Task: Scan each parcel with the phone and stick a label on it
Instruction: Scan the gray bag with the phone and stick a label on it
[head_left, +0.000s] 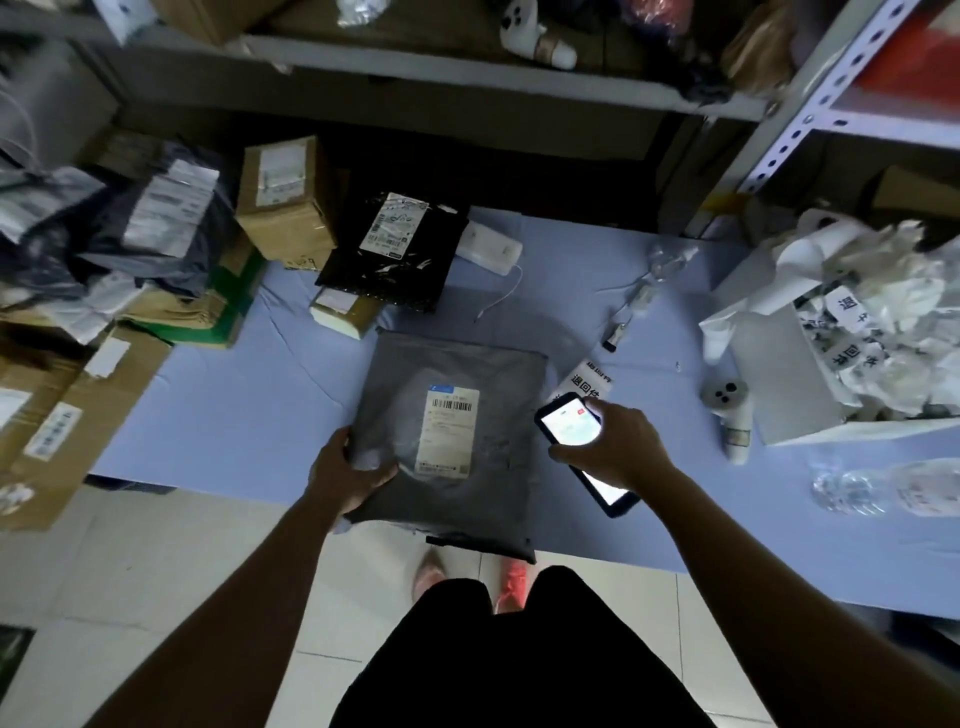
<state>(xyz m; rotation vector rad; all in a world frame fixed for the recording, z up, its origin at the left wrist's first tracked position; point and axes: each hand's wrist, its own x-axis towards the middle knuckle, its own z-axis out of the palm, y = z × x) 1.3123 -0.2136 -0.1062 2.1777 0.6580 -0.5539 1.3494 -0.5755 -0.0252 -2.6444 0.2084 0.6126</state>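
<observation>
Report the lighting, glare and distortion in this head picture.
Head view: dim overall; the phone screen is blown out to white; the label on the grey parcel is too soft to read; the shelf upright leans from wide-angle distortion.

We see the left forearm (249, 587) and the right forearm (753, 561) bare along their whole visible length, with no sleeve reaching into view. The left hand (349, 470) and the right hand (621, 441) are bare as well. At the bottom middle we see a black garment (519, 649), plain and very dark, its fabric too dim to tell. Its far edge splits into two rounded leg shapes; we cannot tell whether it is shorts or trousers. Past that edge two shoes show: the left shoe (428, 574) looks pale pink and blurred, the right shoe (511, 582) a brighter coral red.
</observation>
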